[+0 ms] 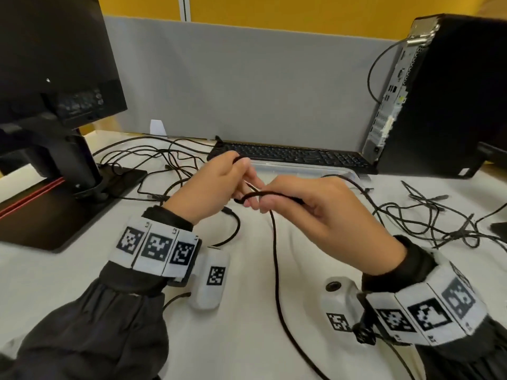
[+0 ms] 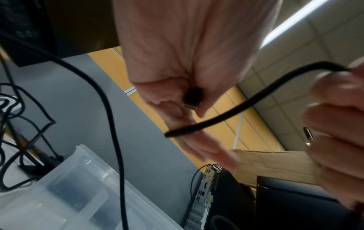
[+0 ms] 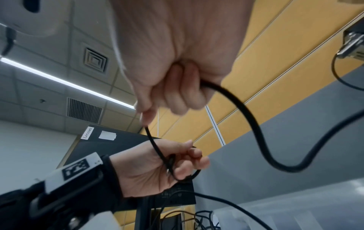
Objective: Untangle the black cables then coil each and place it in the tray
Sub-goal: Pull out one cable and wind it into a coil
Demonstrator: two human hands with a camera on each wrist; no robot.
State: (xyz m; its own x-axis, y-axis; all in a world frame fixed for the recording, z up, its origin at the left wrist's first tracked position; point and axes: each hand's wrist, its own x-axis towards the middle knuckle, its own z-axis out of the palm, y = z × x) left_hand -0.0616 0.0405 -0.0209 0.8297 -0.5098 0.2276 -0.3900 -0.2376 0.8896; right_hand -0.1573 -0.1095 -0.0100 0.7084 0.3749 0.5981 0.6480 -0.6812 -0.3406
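— While both hands hover over the white table (image 1: 68, 275), what has each got hold of?
— The left hand (image 1: 208, 187) has its fingers curled round a small loop of a black cable (image 1: 275, 259); the left wrist view shows a plug (image 2: 193, 99) pinched in that palm. The right hand (image 1: 318, 212) is closed round the same cable, which hangs from it down to the table.
— And the tray?
— The clear plastic tray (image 1: 296, 167) sits just past the hands, in front of the keyboard (image 1: 290, 154). Tangled cables (image 1: 439, 218) lie on the table to the right, more (image 1: 153, 157) to the left.
— Any writing?
— "Lenovo" (image 3: 87, 132) on a label on the monitor (image 3: 122, 149), in the right wrist view. Patterned square tags (image 1: 156, 246) ring both wrists.
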